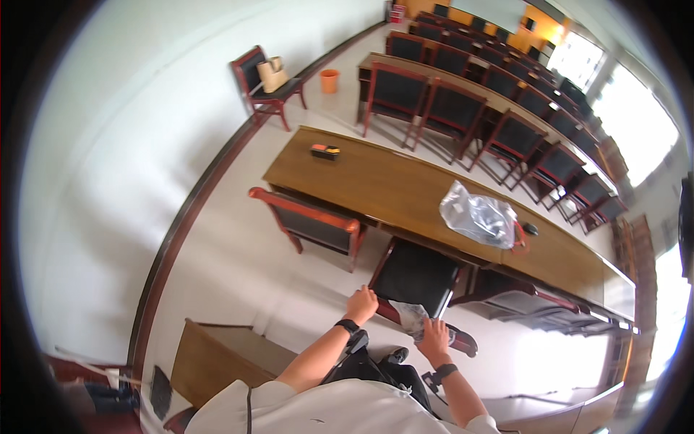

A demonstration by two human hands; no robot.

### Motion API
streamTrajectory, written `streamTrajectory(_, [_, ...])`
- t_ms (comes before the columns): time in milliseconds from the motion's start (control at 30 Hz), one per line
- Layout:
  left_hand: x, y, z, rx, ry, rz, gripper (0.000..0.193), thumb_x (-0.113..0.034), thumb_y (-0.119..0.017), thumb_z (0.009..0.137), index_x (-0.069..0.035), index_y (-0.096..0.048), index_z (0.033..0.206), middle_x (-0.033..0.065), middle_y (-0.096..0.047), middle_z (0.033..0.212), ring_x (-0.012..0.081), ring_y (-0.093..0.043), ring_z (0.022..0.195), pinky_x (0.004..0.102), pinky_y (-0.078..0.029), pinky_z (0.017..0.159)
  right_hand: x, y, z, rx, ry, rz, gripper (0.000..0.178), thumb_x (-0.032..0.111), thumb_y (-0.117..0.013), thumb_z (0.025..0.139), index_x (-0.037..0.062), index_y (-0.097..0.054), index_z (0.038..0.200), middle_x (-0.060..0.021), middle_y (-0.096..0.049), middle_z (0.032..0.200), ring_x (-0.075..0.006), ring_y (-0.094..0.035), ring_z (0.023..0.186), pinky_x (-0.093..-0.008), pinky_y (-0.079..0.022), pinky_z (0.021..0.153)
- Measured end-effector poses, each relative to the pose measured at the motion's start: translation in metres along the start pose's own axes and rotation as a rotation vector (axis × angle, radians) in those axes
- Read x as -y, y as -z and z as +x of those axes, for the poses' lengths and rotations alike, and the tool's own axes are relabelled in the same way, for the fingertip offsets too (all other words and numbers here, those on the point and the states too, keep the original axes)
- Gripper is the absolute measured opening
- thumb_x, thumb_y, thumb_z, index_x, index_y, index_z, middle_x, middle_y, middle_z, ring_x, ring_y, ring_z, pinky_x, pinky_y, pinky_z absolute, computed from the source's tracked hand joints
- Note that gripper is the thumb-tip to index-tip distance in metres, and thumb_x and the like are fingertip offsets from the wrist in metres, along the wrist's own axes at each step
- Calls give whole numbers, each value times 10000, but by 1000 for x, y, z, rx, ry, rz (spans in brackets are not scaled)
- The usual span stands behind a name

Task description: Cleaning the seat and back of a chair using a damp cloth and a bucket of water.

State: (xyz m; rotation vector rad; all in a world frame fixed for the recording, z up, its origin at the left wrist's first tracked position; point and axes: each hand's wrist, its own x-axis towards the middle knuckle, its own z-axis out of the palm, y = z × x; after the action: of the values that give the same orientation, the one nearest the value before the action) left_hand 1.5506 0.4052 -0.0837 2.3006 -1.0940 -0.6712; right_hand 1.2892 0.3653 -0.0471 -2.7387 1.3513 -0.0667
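Observation:
A dark chair with a black seat and red-brown wooden frame stands in front of me, against the long brown table. My left hand is closed round the left end of its backrest. A crumpled greyish-white cloth lies over the top rail of that backrest. Pressed on the cloth at the rail's right part is my right hand, its fingers curled and partly hidden. The cloth could be thin or partly see-through; its exact material is unclear.
On the long table lie a clear plastic bag and a small black-and-orange box. Another chair stands to the left. A chair with a tan bag and an orange bin are near the wall. Rows of chairs fill the far side.

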Motion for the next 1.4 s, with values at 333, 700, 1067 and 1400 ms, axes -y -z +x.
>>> streamTrajectory(333, [-3,-1,9,-24,-43,22,313,-264,-434,953,20,-556,1003,268,-662,885,430,-664,811,493,-551,733,-73,9,-46,-5,-98,-65,583,221,-773,607,44,-545,1114,-172,-551,1064,-352,-521,1052,-471,-431,898])
streamTrajectory(700, [0,-1,-1,-73,-65,40,319,-260,-424,962,25,-564,986,267,-667,855,435,-664,804,505,-544,733,78,-20,47,-134,172,76,564,228,-729,610,66,-554,1121,-133,-529,1009,-322,-532,982,-418,-441,828])
streamTrajectory(1067, [19,-10,-14,-144,-66,45,335,-302,-431,975,0,-573,942,234,-659,798,438,-644,744,527,-522,685,11,9,6,59,135,241,735,411,-853,575,76,-583,1171,-137,-574,1022,-336,-563,980,-432,-476,864])
streamTrajectory(1400, [28,8,-60,-34,-26,-27,280,-249,-433,978,-6,-520,1085,271,-628,956,452,-626,852,531,-517,741,-63,36,-74,206,-41,315,701,390,-859,591,55,-591,1145,-158,-579,1122,-363,-546,1076,-459,-471,915])
